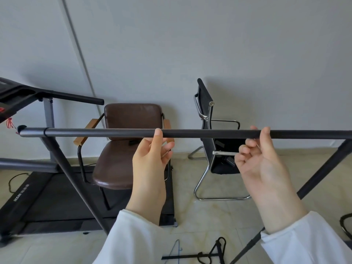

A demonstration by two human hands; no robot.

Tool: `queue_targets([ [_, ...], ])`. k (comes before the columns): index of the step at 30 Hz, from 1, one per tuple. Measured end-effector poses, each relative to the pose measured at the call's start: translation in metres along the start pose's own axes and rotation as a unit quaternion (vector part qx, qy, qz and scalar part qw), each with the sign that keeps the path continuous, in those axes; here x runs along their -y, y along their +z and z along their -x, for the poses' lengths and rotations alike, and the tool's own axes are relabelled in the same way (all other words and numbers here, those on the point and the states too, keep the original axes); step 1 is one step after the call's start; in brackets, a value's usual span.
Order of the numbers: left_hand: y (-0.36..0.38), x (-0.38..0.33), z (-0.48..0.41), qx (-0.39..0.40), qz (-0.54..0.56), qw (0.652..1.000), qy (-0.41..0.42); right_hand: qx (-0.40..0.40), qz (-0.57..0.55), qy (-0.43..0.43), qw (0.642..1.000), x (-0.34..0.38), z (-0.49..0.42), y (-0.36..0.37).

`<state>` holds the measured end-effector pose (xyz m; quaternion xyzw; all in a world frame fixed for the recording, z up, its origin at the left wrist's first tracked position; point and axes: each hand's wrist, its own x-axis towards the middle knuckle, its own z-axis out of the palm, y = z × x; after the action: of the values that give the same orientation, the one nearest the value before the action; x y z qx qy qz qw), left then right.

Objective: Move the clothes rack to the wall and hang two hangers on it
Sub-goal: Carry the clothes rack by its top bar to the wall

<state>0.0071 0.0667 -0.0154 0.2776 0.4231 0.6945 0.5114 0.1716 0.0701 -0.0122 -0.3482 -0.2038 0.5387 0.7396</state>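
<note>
The clothes rack's dark top bar (114, 132) runs level across the view at chest height, with slanted legs (76, 180) at the left and right ends. My left hand (152, 159) is just under the bar, thumb lying on its front, fingers loosely curled below and apart from it. My right hand (261, 161) has its thumb over the bar's front and a fingertip showing behind it, a light pinch. On the floor near my feet lie a thin wire hanger (176, 248) and a black hanger (190, 256).
A brown padded armchair (131, 141) and a black mesh office chair (213, 141) stand against the white wall (190, 44) behind the rack. A treadmill (38, 193) fills the left side. Black looped straps (219, 248) lie on the tiled floor.
</note>
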Motion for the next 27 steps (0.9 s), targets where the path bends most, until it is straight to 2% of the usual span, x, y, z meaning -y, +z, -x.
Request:
queue_targets([
  [13, 0.006, 0.002, 0.013, 0.010, -0.005, 1.000, 0.024, -0.019, 0.149, -0.065, 0.986, 0.014, 0.008, -0.011],
  [27, 0.017, -0.003, 0.063, 0.015, -0.008, 0.999, 0.049, -0.012, 0.123, -0.098, 0.987, 0.038, 0.035, -0.035],
])
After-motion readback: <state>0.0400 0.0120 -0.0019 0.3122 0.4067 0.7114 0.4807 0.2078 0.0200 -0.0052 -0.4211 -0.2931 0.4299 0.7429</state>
